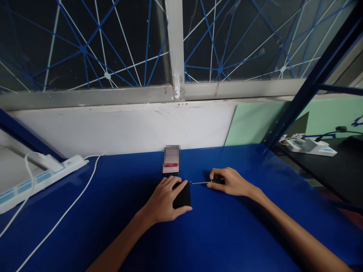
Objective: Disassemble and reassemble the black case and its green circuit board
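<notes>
A flat black box-like object (182, 197) lies on the blue table, and my left hand (164, 198) grips it, thumb along the near edge and fingers over the far edge. What kind of object it is I cannot make out. My right hand (231, 182) is closed around the dark handle of a screwdriver (201, 183). Its thin metal shaft points left, with the tip at the upper right corner of the black object. Whether the tip touches is too small to tell. Just beyond my left hand a phone (171, 169) stands with its lit screen facing me.
A white power strip (42, 181) with a plug lies along the left side, its white cable (82, 198) running over the blue table (227, 234). Blue metal posts (297, 90) rise at both sides. Another power strip (312, 146) sits on a dark table at right. Windows stand behind.
</notes>
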A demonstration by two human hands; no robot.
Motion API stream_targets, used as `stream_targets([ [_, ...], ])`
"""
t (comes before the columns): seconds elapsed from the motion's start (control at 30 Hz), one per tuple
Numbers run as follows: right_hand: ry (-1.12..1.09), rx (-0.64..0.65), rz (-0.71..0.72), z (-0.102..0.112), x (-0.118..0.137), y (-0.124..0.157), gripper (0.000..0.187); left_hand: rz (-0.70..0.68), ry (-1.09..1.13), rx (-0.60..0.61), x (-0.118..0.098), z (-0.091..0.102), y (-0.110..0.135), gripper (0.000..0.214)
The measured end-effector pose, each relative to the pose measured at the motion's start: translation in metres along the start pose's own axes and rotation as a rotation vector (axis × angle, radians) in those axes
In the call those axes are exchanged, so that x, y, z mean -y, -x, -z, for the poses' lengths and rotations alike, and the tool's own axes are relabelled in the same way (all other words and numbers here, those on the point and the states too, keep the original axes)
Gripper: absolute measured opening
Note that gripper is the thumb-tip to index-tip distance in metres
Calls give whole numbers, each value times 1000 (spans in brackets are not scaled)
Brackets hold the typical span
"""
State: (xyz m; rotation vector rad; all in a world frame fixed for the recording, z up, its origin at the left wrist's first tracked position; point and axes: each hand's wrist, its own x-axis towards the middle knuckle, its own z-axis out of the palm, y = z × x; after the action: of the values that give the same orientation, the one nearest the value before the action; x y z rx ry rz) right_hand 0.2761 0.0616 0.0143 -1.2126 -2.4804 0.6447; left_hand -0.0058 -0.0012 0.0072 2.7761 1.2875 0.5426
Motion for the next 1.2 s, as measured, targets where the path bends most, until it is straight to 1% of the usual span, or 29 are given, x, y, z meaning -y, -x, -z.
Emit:
stream_targets([
  [0.17,-1,-36,43,3,-3,0,25,7,-13,38,0,1,0,69],
  [0.3,23,-35,68,1,-8,-2,29,11,-15,36,1,0,0,69],
  [0.4,33,-41,37,-3,-8,-2,27,6,-9,25,1,-1,1,68],
  [0.53,50,1,-1,-5,-5,-1,22,-1,1,11,1,-1,0,67],
  [0.7,63,-27,20,-1,0,1,22,5,-2,17,1,0,-1,68],
  [0.83,76,-38,51,1,-1,1,19,8,0,12,1,-1,-1,68],
  [0.97,113,-26,74,1,-5,0,24,7,7,2,1,-1,-1,68],
  [1.1,93,-26,41,-2,-6,-2,23,6,-2,13,0,0,-1,68],
  [1.2,71,12,30,-3,-5,-2,21,9,0,6,0,0,-1,67],
])
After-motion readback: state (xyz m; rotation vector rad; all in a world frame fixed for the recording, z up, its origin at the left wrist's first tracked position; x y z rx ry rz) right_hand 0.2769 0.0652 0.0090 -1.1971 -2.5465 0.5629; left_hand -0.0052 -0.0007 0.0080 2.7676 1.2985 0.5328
